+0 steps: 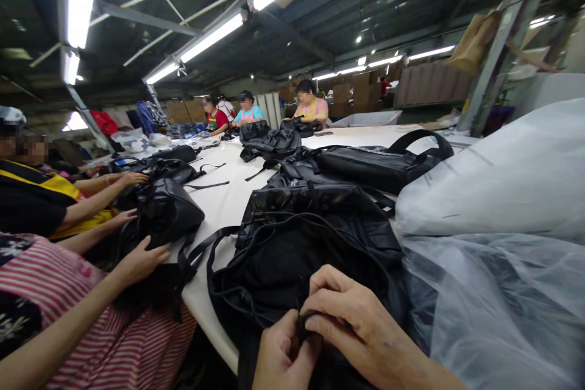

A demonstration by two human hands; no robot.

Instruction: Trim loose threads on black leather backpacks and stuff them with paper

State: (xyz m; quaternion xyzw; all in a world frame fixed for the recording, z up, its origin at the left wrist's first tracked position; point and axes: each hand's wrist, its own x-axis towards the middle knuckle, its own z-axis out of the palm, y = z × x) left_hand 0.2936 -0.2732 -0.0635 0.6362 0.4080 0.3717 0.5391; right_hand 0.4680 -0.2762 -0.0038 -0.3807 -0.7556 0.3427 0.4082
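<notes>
A black backpack (292, 256) lies open in front of me on the white table, its dark inside facing up and a cord or zip edge running round the mouth. Both hands meet at its near rim. My left hand (287, 353) pinches a small black piece of the bag between thumb and fingers. From the right, my right hand (351, 317) closes thumb and forefinger on the same spot. Whether that piece is a strap end, zip pull or edge fabric is hidden by the fingers.
More black bags (375, 164) lie beyond mine on the white table (219, 164). To the right are white plastic sacks (498, 177). On the left, a co-worker in a striped apron (82, 292) handles another black bag (167, 210). Several people work farther back.
</notes>
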